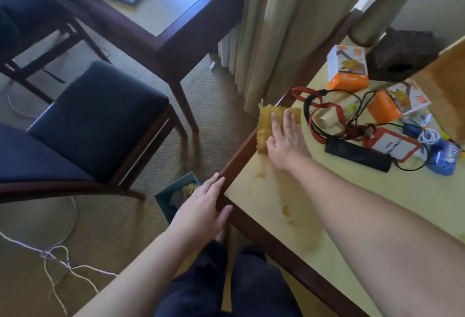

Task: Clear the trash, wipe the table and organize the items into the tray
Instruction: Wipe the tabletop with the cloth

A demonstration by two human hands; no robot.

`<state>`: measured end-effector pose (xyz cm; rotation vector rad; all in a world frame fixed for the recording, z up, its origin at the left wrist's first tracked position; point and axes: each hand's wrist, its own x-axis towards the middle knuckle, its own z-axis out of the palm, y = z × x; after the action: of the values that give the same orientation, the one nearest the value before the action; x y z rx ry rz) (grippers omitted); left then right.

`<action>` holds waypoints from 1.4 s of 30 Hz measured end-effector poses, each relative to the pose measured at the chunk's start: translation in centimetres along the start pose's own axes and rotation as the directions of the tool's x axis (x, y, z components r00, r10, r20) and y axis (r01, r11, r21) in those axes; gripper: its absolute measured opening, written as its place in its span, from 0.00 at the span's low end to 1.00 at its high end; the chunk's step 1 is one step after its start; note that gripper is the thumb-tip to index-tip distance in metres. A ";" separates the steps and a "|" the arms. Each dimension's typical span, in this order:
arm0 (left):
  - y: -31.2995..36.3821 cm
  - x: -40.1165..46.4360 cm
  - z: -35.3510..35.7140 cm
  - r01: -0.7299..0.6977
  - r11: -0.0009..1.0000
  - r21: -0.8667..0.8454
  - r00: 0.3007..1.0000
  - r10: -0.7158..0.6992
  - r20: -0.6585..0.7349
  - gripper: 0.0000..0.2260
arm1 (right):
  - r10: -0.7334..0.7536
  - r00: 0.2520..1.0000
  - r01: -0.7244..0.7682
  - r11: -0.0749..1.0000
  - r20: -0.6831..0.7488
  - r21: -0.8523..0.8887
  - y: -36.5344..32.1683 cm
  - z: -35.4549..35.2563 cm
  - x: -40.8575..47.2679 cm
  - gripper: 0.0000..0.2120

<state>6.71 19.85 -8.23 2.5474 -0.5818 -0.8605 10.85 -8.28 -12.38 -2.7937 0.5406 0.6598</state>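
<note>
Yellow cloth (266, 125) at table (352, 216) edge, centre frame; our right hand (286, 140) presses it flat, fingers straight. Our left hand (203, 206) rests on table corner, fingers relaxed, holding nothing. Teal bin (173, 191) on floor, half hidden behind left hand. Cables, orange boxes (347, 67), badge (392, 145) cluttered right; wooden tray (450, 95) cut off at right edge.

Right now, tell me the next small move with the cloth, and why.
Probably draw the cloth back along the table toward you. The right hand presses it flat at the far corner, and wet streaks show nearer you; the left hand rests on the edge.
</note>
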 end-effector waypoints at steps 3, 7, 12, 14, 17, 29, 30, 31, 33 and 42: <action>-0.4 0.4 -1.4 -0.040 0.996 -0.082 0.997 0.035 -0.068 0.31 | 0.012 0.999 -0.013 1.000 0.047 0.019 -1.9 0.4 -1.3 0.31; -0.2 0.8 -3.6 -0.014 0.981 -0.192 0.983 -0.022 -0.181 0.26 | -0.388 0.914 0.394 0.918 0.120 -0.030 -4.7 5.6 -11.0 0.33; 0.2 1.1 -4.6 -0.042 0.986 -0.160 0.986 0.014 -0.168 0.26 | -0.391 0.903 0.416 0.898 0.175 -0.142 -0.4 2.7 -8.1 0.33; 0.4 1.1 -4.5 -0.043 0.989 -0.141 0.988 0.021 -0.156 0.26 | -0.178 0.981 0.185 0.979 0.081 -0.086 0.1 1.3 -5.2 0.31; 0.8 1.4 -4.0 -0.039 0.989 -0.142 0.987 0.016 -0.160 0.24 | -0.088 0.996 0.088 0.996 0.004 -0.007 -2.4 3.3 -6.6 0.31; 3.8 2.7 -1.8 -0.087 0.995 -0.051 0.994 0.083 -0.067 0.19 | -0.009 1.000 0.010 0.998 -0.014 0.054 2.6 6.1 -13.7 0.30; 4.2 2.9 -1.5 -0.097 0.995 -0.039 0.994 0.094 -0.059 0.19 | -0.127 0.992 0.126 0.991 0.008 0.050 1.5 7.1 -15.7 0.30; 4.6 3.2 -1.2 -0.113 0.993 -0.025 0.993 0.112 -0.047 0.19 | -0.263 0.965 0.262 0.964 0.016 0.055 1.4 7.7 -18.0 0.30; 5.3 3.7 -0.7 -0.153 0.988 0.017 0.988 0.153 -0.016 0.19 | -0.359 0.933 0.358 0.933 0.032 0.047 5.5 7.7 -20.6 0.30; 8.4 5.4 1.7 -0.191 0.977 0.095 0.980 0.194 -0.031 0.16 | 0.185 0.982 -0.172 0.958 -0.037 0.228 6.1 7.5 -18.2 0.29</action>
<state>7.38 9.72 -8.04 2.5303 -0.8578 -0.7282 -9.61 -6.13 -11.25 -2.5792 0.8320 0.5161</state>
